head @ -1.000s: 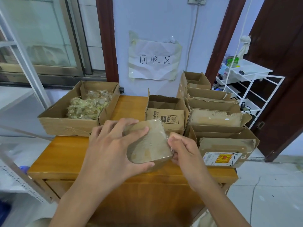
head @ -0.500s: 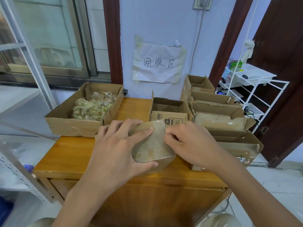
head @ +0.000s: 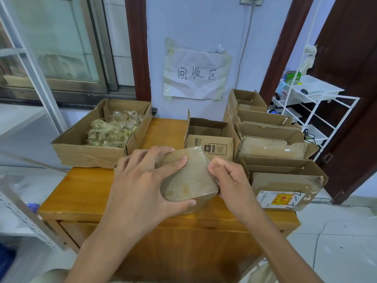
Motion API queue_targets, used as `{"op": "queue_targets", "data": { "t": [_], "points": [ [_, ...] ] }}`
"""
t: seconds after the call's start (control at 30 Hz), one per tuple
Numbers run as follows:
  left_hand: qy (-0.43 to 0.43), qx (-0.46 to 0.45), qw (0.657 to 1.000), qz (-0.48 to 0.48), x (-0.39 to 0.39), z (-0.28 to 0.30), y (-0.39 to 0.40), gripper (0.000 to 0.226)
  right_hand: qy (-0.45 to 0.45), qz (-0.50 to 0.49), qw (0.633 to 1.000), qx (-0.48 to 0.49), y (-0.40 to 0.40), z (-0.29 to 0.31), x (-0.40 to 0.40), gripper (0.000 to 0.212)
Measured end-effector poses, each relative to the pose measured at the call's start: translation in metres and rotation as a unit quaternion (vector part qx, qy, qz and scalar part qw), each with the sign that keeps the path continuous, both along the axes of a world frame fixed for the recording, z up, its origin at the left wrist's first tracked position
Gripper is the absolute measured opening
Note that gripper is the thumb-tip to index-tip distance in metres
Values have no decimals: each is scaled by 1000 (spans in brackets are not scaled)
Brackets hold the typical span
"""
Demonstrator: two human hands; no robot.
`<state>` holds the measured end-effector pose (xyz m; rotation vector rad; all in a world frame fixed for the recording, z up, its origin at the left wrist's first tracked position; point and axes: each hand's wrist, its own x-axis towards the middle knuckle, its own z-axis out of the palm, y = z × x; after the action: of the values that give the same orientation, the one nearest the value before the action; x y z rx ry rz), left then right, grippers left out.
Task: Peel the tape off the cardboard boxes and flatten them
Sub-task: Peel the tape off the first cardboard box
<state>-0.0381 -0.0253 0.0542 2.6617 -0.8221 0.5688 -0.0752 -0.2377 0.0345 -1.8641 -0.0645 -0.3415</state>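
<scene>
Wooden table [head: 81, 193] under a wall sign: at left a tray box [head: 81, 148] of peeled tape. Centre, the left hand [head: 140, 188] clamps a small taped box [head: 187, 178] above the table edge; the right hand [head: 228, 180] pinches at its right edge. It looks light, stiff and film-slick, so lift the tape at a corner. Open boxes [head: 275, 144] stand right.

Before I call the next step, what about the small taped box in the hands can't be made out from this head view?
- Left side of the small box: covered by the left hand.
- Its underside: faces away from the camera.
- Whether the right hand has a tape edge pinched: its fingers cover the box's right edge.
- Label on the near right box: print too small to read.
</scene>
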Motion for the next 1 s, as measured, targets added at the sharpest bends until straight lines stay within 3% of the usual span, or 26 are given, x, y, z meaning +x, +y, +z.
{"op": "queue_targets", "data": {
  "t": [0.2, 0.37, 0.47, 0.57, 0.8, 0.9, 1.0],
  "points": [
    [-6, 6, 1000, 8, 1, 1, 0, 87, -16, -16, 987, -158, -7, 16, 5, 45],
    [-6, 12, 1000, 13, 2, 1, -1, 87, -34, -68, 928, -365, -8, 34, 10, 50],
    [-11, 16, 1000, 7, 0, 2, -2, 87, -49, -95, 900, -423, -3, 42, 13, 56],
    [-16, 17, 1000, 11, -1, 2, -3, 88, -59, -100, 889, -443, -1, 43, 19, 45],
    [-7, -1, 1000, 8, 1, 1, 2, 88, -54, -45, 923, -379, -4, 38, 25, 38],
    [2, -11, 1000, 10, 0, -1, 5, 88, 1, 6, 979, -203, -5, 35, 19, 44],
    [8, -9, 1000, 8, -2, -2, 8, 89, 55, 30, 998, -11, -3, 22, 13, 44]
  ]
}}
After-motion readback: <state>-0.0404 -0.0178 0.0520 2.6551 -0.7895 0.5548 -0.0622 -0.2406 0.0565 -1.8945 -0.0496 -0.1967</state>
